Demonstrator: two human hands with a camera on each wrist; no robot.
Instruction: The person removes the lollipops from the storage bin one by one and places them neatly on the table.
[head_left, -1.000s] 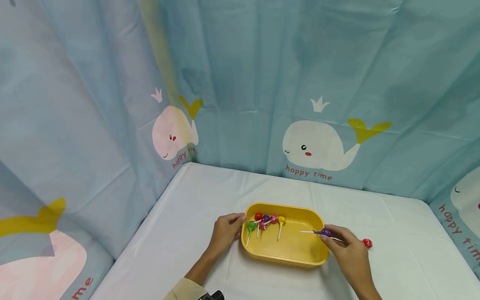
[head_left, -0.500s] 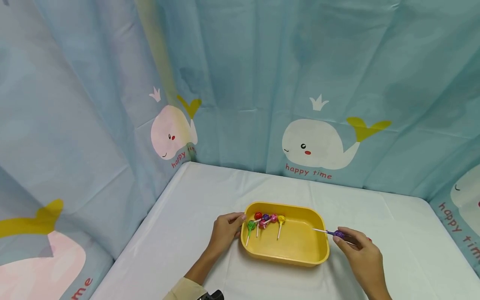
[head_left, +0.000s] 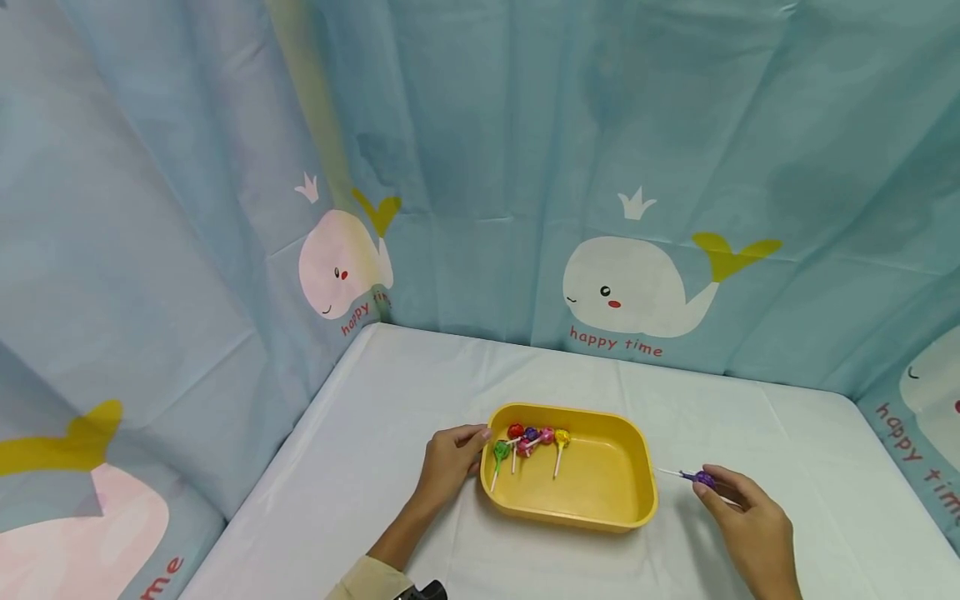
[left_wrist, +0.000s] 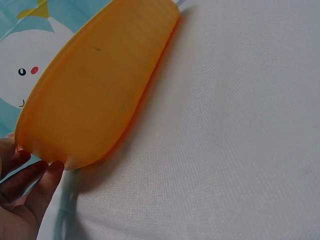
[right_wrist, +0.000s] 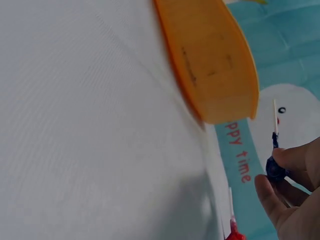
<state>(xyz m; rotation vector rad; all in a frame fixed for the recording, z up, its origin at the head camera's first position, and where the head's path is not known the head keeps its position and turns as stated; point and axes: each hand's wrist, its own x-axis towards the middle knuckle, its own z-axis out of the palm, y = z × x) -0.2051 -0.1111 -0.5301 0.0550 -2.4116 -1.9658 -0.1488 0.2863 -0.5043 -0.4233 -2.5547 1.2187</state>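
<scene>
A teal whale-print curtain (head_left: 480, 167) hangs at 12 o'clock beyond the white-covered table (head_left: 420, 379). There the yellow tray (head_left: 600, 487) is gripped at its 9 o'clock end by the left hand (head_left: 447, 464), digits at the rim and outer wall. The right hand (head_left: 752, 523), near the tray's 4 o'clock, pinches the purple lollipop (head_left: 703, 479) by its wrapped head outside the tray, stick toward 9 o'clock. Inside, around 10 o'clock, lie a green lollipop (head_left: 501, 451), a red lollipop (head_left: 515, 431), a dark blue lollipop (head_left: 532, 434) and two pink lollipops (head_left: 547, 435); a yellow lollipop (head_left: 562, 437) lies nearer 12. The right-wrist view shows a cut-off second red lollipop (right_wrist: 235, 235) at 7 o'clock from the purple one.
</scene>
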